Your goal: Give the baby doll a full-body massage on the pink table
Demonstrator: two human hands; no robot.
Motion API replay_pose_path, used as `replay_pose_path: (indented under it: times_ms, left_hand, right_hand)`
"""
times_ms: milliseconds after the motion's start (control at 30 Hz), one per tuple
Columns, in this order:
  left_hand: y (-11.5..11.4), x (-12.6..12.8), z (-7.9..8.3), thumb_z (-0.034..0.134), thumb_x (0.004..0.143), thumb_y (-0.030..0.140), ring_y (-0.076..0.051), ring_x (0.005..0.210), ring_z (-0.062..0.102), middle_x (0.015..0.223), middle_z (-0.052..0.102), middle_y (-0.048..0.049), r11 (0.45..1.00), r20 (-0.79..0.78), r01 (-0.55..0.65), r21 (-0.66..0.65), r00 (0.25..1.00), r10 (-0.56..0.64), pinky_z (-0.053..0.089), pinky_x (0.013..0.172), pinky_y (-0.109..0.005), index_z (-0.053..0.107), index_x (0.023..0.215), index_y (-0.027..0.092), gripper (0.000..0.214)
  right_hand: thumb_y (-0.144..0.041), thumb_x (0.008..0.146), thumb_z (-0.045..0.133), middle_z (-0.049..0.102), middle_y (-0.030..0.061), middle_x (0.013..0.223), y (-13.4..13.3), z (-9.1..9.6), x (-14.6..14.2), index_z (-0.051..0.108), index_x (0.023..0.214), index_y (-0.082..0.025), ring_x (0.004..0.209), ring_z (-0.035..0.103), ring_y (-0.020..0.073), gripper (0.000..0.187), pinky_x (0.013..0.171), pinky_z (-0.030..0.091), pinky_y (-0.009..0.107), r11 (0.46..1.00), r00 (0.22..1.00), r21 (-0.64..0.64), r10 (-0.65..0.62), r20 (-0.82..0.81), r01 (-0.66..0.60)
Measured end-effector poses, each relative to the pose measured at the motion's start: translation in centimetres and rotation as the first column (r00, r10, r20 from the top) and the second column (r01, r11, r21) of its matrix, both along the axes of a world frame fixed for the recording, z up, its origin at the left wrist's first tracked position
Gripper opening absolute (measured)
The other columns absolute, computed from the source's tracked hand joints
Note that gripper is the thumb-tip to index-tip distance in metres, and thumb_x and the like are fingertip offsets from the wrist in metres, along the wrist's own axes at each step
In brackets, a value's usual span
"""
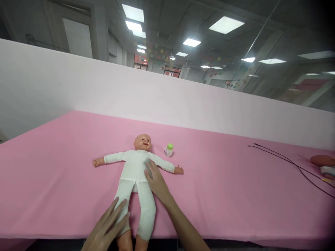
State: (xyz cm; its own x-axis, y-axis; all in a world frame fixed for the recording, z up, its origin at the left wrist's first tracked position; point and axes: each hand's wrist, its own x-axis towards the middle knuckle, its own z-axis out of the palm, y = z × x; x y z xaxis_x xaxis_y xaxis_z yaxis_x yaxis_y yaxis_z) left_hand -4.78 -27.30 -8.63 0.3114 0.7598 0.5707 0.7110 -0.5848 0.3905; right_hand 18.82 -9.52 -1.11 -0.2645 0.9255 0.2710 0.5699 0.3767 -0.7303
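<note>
A baby doll (136,167) in a white suit lies on its back on the pink sheet (65,167), arms spread, feet toward me at the near edge. My left hand (110,225) rests flat and open on the doll's lower leg, fingers spread. My right hand (155,179) lies open on the doll's chest and side, fingers stretched out. A small white bottle with a green cap (169,150) stands just right of the doll's head.
Two thin black cables (288,162) run across the sheet at the right. A round brownish object (323,160) and something white lie at the far right edge. A pale pink partition (183,101) stands behind the table.
</note>
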Motion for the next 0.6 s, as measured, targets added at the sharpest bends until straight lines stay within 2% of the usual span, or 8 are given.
replay_pose_path:
  times_ms: [100, 167, 267, 333, 400, 467, 567, 600]
  left_hand:
    - [0.2, 0.4, 3.0, 0.054, 0.097, 0.054, -0.033, 0.146, 0.045, 0.163, 0.041, 0.0002, 0.99, 0.141, -0.02, -0.137, 0.989, 0.039, 0.05, 0.113, -0.048, 0.036, 0.159, 0.043, 0.065]
    - [1.1, 1.1, 5.5, 0.052, 0.1, 0.049, -0.031, 0.147, 0.045, 0.162, 0.043, 0.0006, 0.961, 0.277, 0.008, -0.275, 0.958, 0.071, 0.044, 0.118, -0.048, 0.045, 0.155, 0.04, 0.057]
    - [3.7, 3.5, 9.6, 0.046, 0.102, 0.055, -0.031, 0.147, 0.045, 0.155, 0.053, -0.0032, 0.882, 0.581, 0.188, -0.432, 0.806, 0.112, 0.034, 0.123, -0.052, 0.058, 0.147, 0.03, 0.052]
    - [6.4, 5.8, 12.2, 0.035, 0.104, 0.06, -0.03, 0.146, 0.047, 0.154, 0.055, -0.007, 0.771, 0.756, 0.407, -0.49, 0.639, 0.143, 0.032, 0.124, -0.053, 0.059, 0.145, 0.024, 0.059]
    - [9.8, 8.1, 14.4, 0.025, 0.104, 0.065, -0.03, 0.144, 0.049, 0.155, 0.052, -0.0152, 0.63, 0.88, 0.632, -0.451, 0.433, 0.195, 0.037, 0.122, -0.049, 0.056, 0.147, 0.013, 0.073]
    - [13.6, 10.2, 15.9, 0.026, 0.105, 0.064, -0.027, 0.145, 0.048, 0.157, 0.047, -0.0209, 0.531, 0.919, 0.753, -0.389, 0.277, 0.28, 0.039, 0.122, -0.039, 0.05, 0.148, 0.005, 0.077]
    - [19.4, 12.8, 16.5, 0.024, 0.105, 0.062, -0.027, 0.144, 0.048, 0.159, 0.041, -0.0274, 0.394, 0.885, 0.841, -0.371, 0.191, 0.425, 0.043, 0.118, -0.034, 0.04, 0.152, -0.002, 0.081]
    - [21.1, 13.7, 16.3, 0.024, 0.105, 0.062, -0.026, 0.145, 0.047, 0.159, 0.04, -0.0283, 0.376, 0.861, 0.843, -0.385, 0.181, 0.475, 0.043, 0.117, -0.032, 0.038, 0.152, -0.003, 0.082]
  right_hand:
    - [-0.045, 0.099, 0.052, 0.06, 0.0084, 0.149, -0.4, 1.2, 1.5, 0.07, 0.132, -0.021, 0.139, 0.054, 0.0275, 0.044, 0.119, 0.041, 0.046, 1.0, 0.999, 0.008, -0.001, -0.052, 0.001]
    - [-0.04, 0.098, 0.052, 0.071, 0.0097, 0.132, 0.6, 2.2, 3.1, 0.075, 0.121, -0.02, 0.123, 0.065, 0.0279, 0.038, 0.108, 0.049, 0.044, 0.997, 0.995, 0.027, -0.067, -0.074, 0.069]
    - [-0.036, 0.096, 0.049, 0.076, 0.0116, 0.118, 3.5, 3.5, 5.8, 0.075, 0.115, -0.018, 0.107, 0.071, 0.0285, 0.037, 0.097, 0.054, 0.044, 0.967, 0.971, 0.088, -0.237, -0.037, 0.24]
    - [-0.034, 0.096, 0.046, 0.075, 0.0126, 0.118, 5.5, 4.1, 7.3, 0.074, 0.117, -0.017, 0.104, 0.07, 0.0283, 0.038, 0.096, 0.053, 0.044, 0.93, 0.942, 0.16, -0.336, -0.004, 0.332]
    - [-0.031, 0.096, 0.043, 0.073, 0.0141, 0.122, 7.2, 4.4, 8.4, 0.071, 0.12, -0.015, 0.107, 0.068, 0.0284, 0.041, 0.099, 0.052, 0.045, 0.896, 0.922, 0.24, -0.386, 0.006, 0.374]
    - [-0.03, 0.096, 0.04, 0.07, 0.0159, 0.128, 8.4, 4.4, 9.1, 0.067, 0.127, -0.013, 0.117, 0.064, 0.0286, 0.044, 0.104, 0.049, 0.046, 0.876, 0.92, 0.31, -0.392, 0.015, 0.368]
    - [-0.027, 0.097, 0.036, 0.063, 0.0176, 0.139, 9.7, 3.7, 9.5, 0.058, 0.138, -0.01, 0.13, 0.057, 0.0276, 0.05, 0.113, 0.043, 0.046, 0.882, 0.934, 0.356, -0.353, 0.063, 0.309]
    - [-0.026, 0.097, 0.035, 0.059, 0.0178, 0.145, 10.0, 3.4, 9.6, 0.055, 0.142, -0.009, 0.135, 0.053, 0.0271, 0.052, 0.116, 0.041, 0.046, 0.889, 0.938, 0.359, -0.336, 0.087, 0.285]
